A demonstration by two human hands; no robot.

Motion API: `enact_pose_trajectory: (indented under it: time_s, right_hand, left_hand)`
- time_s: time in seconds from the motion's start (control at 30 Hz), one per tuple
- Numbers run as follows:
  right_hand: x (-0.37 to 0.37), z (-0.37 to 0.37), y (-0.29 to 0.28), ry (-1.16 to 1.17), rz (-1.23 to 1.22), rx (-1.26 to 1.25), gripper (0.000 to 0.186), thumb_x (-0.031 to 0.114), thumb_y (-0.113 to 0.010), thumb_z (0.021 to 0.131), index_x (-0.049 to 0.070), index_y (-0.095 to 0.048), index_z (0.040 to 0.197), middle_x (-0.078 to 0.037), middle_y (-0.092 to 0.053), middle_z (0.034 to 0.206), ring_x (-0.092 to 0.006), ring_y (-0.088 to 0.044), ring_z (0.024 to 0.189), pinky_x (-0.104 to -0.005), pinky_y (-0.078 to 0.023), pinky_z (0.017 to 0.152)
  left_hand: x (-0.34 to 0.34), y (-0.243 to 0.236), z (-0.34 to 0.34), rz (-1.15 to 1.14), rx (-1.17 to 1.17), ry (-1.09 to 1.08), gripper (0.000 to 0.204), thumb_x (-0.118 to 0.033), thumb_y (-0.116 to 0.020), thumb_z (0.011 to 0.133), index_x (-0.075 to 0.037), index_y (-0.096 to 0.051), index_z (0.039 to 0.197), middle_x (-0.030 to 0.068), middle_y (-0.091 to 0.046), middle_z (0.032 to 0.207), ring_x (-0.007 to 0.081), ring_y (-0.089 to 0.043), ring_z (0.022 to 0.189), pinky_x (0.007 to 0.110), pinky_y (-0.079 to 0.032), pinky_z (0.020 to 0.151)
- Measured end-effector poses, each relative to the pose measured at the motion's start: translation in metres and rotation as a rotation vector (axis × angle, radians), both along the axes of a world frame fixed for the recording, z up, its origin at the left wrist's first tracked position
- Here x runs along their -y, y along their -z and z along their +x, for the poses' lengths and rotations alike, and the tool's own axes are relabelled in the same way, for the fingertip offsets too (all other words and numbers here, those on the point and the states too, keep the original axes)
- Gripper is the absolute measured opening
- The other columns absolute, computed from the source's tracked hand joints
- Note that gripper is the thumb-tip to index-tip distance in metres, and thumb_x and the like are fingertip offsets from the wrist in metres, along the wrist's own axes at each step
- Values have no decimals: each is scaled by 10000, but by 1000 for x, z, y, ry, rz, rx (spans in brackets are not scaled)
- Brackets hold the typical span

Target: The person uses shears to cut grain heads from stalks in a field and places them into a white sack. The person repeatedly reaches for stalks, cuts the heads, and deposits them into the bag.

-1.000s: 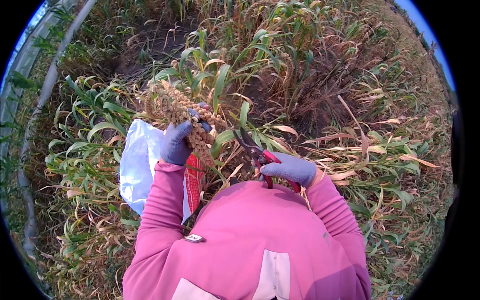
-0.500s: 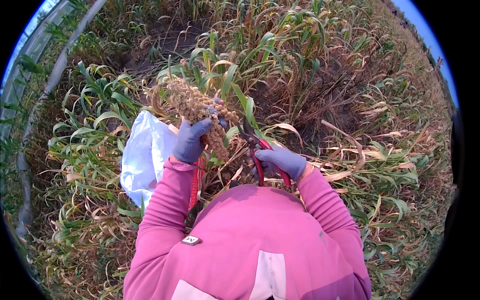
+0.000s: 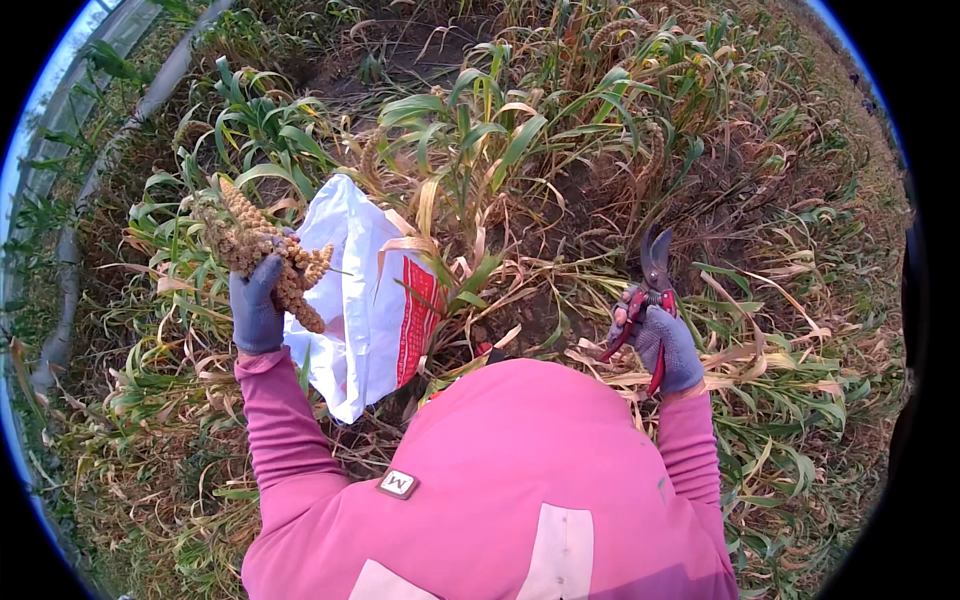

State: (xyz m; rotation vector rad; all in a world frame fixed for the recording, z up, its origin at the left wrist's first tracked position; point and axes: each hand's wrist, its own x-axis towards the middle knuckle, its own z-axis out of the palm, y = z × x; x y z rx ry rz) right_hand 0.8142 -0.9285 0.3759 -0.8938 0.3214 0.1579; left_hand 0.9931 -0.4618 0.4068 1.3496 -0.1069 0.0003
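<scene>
My left hand [image 3: 257, 308], in a grey glove, grips a bunch of tan, bumpy seed heads [image 3: 241, 216] at the left of the view, held up beside an open white sack [image 3: 350, 300] with a red printed side. At the right, my right hand [image 3: 668, 352], gloved too, is closed round red-handled pruning shears [image 3: 654, 300], their dark blades pointing up and away from me. The sack lies among the plants between my two hands, nearer the left one, and its inside is only partly visible.
Leafy green and dried tan plants [image 3: 500, 130] surround me, with dark soil [image 3: 330, 60] between them. A pale pipe [image 3: 165, 80] runs along the far left beside translucent sheeting. My pink-clothed body fills the lower middle.
My hands have moved apart: the left went leftward with the seed heads, the right went rightward with the shears. The sack now shows more fully and sits further right in the view.
</scene>
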Motion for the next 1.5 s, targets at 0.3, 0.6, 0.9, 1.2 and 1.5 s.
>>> enact_pose_trajectory:
  time_s: [0.3, 0.6, 0.9, 1.2, 1.5]
  right_hand:
    - [1, -2, 28, 76, -5, -77, 351, 223, -527, 952, -1, -461, 1215, -112, -577, 1000, -240, -597, 924, -414, -500, 881]
    - [-5, -13, 37, 80, -85, -222, 337, 168, -556, 923, -13, -476, 1195, -132, -591, 976, -250, -609, 894, -420, -513, 866]
    - [4, -31, 48, 44, -342, -340, 309, 203, -583, 900, 23, -495, 1136, -63, -600, 889, -171, -604, 777, -316, -514, 744]
    - [-25, 12, 53, -473, -1178, -181, 509, 470, -629, 798, 30, -539, 1037, -225, -619, 931, -358, -610, 870, -426, -454, 765]
    - [-94, 91, 87, -442, -1252, -7, 539, 441, -684, 758, 19, -539, 1058, -236, -645, 947, -382, -638, 899, -421, -481, 769]
  left_hand:
    - [-44, 161, -8, 236, -163, -290, 242, -138, -688, 851, -28, -596, 1046, 22, -626, 879, 121, -592, 721, 266, -495, 652]
    - [67, 236, -36, 1087, -272, 659, 796, -421, -721, 772, 14, -420, 1366, 202, -530, 1310, 300, -542, 1188, 390, -400, 1012]
    - [71, 232, -51, 110, -589, 267, 412, -265, -499, 969, 14, -506, 1273, 105, -626, 1071, 184, -588, 972, 311, -455, 882]
    - [140, 198, -64, 426, -291, 459, 425, -147, -635, 863, 20, -509, 1233, 89, -640, 1069, 189, -619, 973, 311, -478, 852]
    - [174, 220, -65, 472, -172, 679, 587, -218, -670, 829, -6, -412, 1312, 114, -630, 1062, 210, -617, 941, 346, -481, 814]
